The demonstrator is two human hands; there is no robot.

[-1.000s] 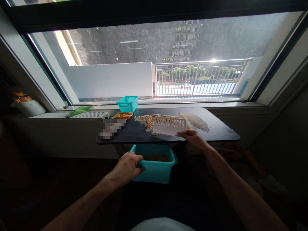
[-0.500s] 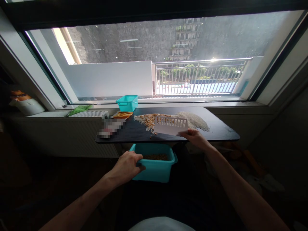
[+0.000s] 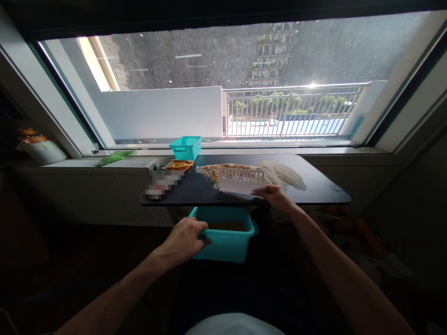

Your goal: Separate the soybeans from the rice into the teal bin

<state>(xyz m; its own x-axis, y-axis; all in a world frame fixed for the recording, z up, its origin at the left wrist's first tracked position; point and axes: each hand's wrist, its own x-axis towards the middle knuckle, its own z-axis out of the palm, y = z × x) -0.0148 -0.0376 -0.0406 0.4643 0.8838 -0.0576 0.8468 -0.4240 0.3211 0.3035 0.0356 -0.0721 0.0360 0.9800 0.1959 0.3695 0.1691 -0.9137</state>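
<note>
While in grip, scraper farther left

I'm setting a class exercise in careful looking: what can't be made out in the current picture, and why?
Head view: some of the yellow-and-white grains, hidden behind the white slotted tool.
Head view: part of the rim of the near teal box, covered by the left hand.
Head view: how deep the brown contents of that box lie, hidden by its front wall.
Head view: the item at the left end of the table, blurred by pixelation.
</note>
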